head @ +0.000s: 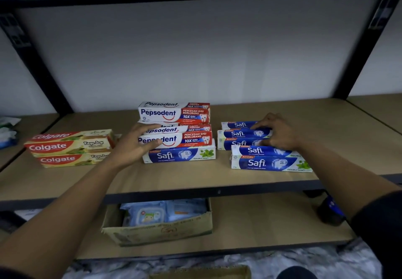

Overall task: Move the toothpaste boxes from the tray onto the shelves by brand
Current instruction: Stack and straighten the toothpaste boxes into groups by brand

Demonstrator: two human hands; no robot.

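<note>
Your left hand (134, 146) has its grip clamped on the left end of the lower Pepsodent box (185, 138), with the thumb on the top face and the fingers curled across the front. That box is white at the left with blue lettering and a red smile. It turns red at the right, with white print and a tooth picture. A top Pepsodent box (174, 113) of the same look sits higher and just behind it, and a sliver of another shows between them. Just in front lies a lone Safi box (180, 154), deep blue with white script and a pale end printed with green mint leaves. You cannot tell whether the Pepsodent rests on it or stands behind it.

Your right hand (280, 135) has its grip closed on the right end of the rear Safi boxes (237, 133), fingers bent over the top and thumb low on the front. A front Safi box (267, 163) lies just before them, partly under your forearm. Well to the left, the Colgate boxes (69, 148), red and cream, are stacked. All of these stand on the wooden shelf (195, 176). On the lower shelf (261, 220) sits a cardboard box (161, 231) holding blue packs.
</note>
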